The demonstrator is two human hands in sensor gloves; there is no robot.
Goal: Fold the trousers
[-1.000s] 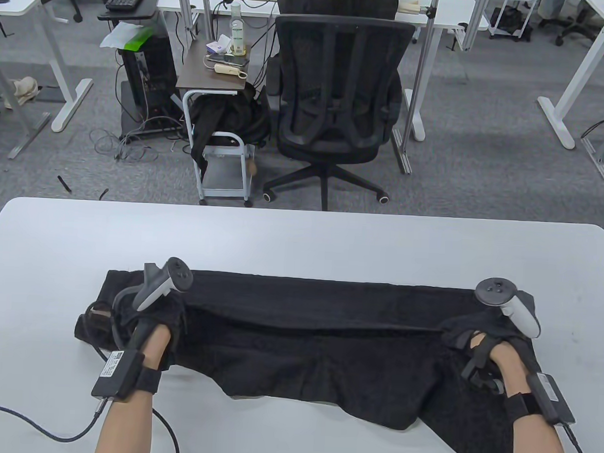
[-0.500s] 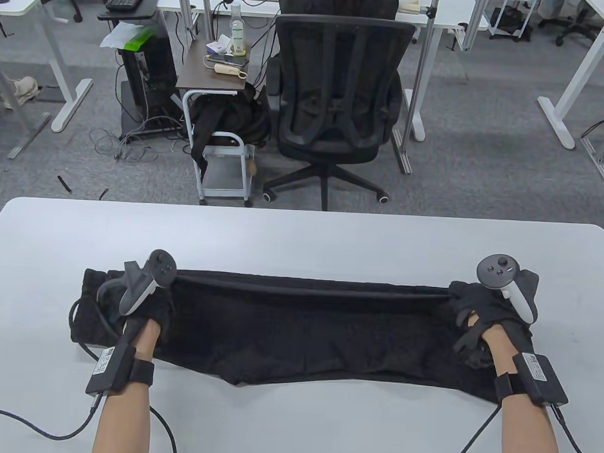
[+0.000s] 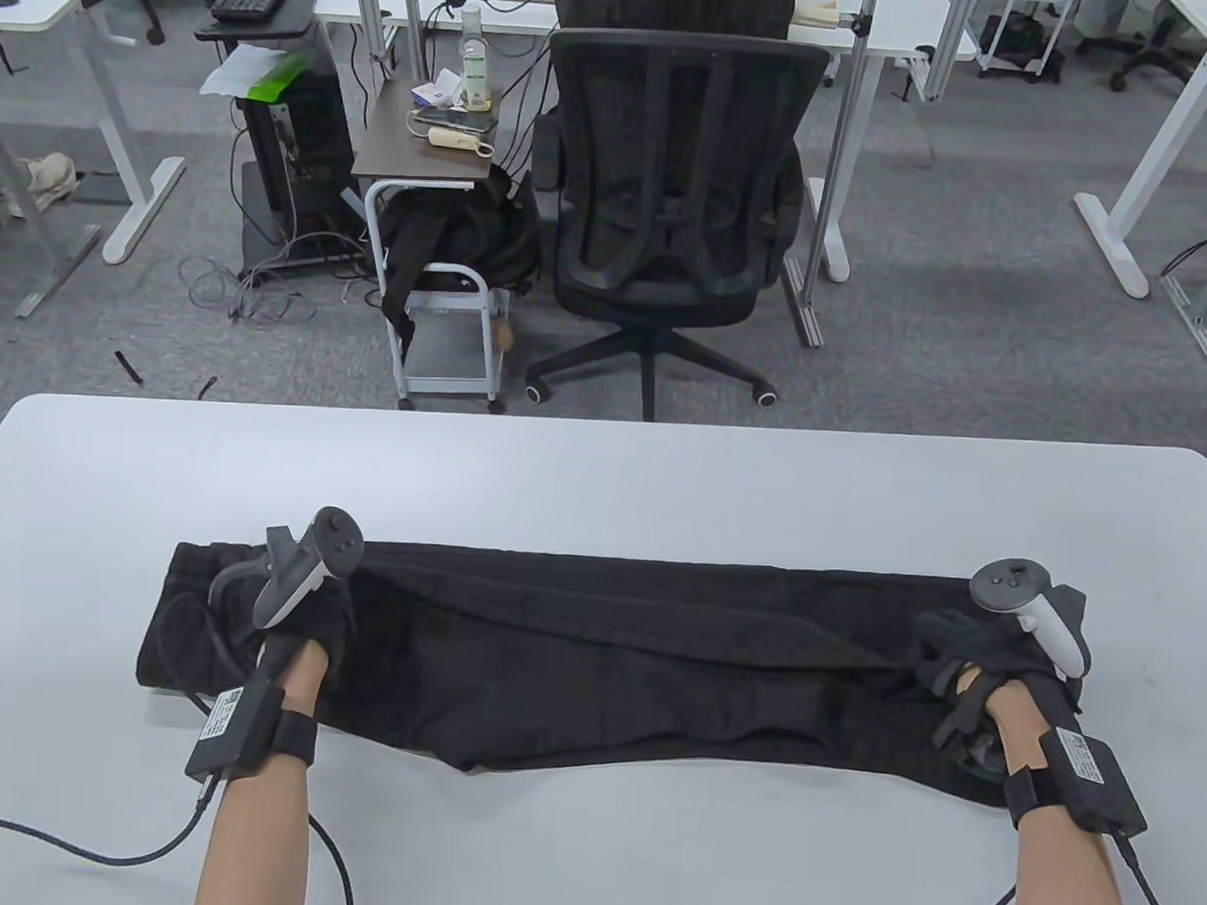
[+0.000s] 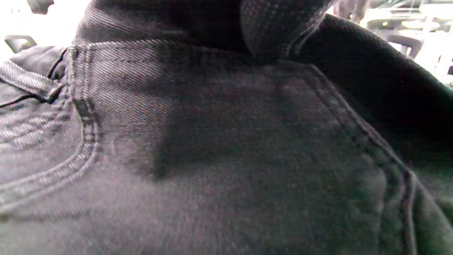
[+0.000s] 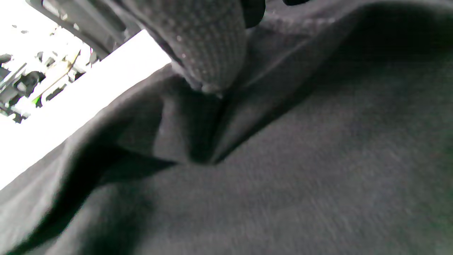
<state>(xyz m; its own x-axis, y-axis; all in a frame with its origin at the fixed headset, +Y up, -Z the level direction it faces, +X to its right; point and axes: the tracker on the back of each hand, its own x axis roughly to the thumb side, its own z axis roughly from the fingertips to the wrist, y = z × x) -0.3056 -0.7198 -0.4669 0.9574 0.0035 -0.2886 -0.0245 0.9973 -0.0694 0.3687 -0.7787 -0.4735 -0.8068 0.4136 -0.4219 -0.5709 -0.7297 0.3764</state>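
The white counter (image 3: 603, 472) is the biggest thing here. Black trousers (image 3: 604, 673) lie on it, close to the near edge, and stretch in a long strip from the left side almost to the right side. They are folded along their length, so the top layer lies over the bottom one. A loose fold runs across the top layer, from the far left part down to the right end. The near edge of the trousers dips toward the near edge of the counter at one spot left of the middle.

The left hand (image 3: 306, 620) rests on the left part of the trousers, a little way in from the end with the waist. In the left wrist view, a gloved finger presses down on the cloth beside a seam and a pocket edge. It is hard to tell if this hand grips the cloth or just lies on it.

The right hand (image 3: 965, 658) is at the right end of the trousers. Its fingers (image 5: 208, 53) pinch a bunch of cloth, and the cloth puckers up around them.
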